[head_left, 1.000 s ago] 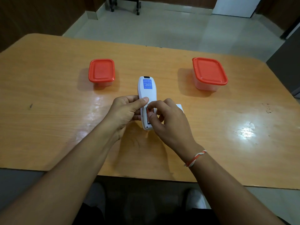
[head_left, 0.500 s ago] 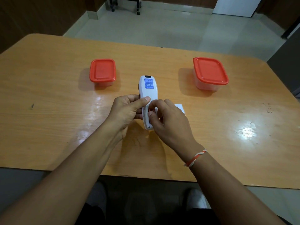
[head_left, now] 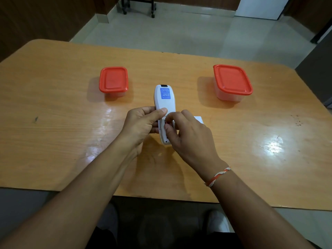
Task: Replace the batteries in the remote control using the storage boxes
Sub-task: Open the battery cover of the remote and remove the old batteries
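Observation:
A white remote control (head_left: 164, 97) lies back side up with a blue sticker near its far end. My left hand (head_left: 142, 123) grips its middle, thumb pressed on the back. The thumb and forefinger of my right hand (head_left: 190, 135) pinch together inside the open battery compartment at the near end; the battery there is almost fully hidden by the fingers. The white battery cover (head_left: 199, 119) lies on the table just behind my right hand. A small red-lidded storage box (head_left: 113, 79) stands at the far left, and a larger red-lidded box (head_left: 232, 79) at the far right. Both lids are on.
The glossy wooden table (head_left: 53, 123) has rounded corners, with its near edge close to my body. Beyond its far edge is tiled floor, with a wheeled stand (head_left: 138, 6) at the back. My shoes show under the table.
My right fingertips have shifted slightly up the compartment, and the red-orange sliver seen under them earlier is now covered. The left hand and remote have stayed almost still.

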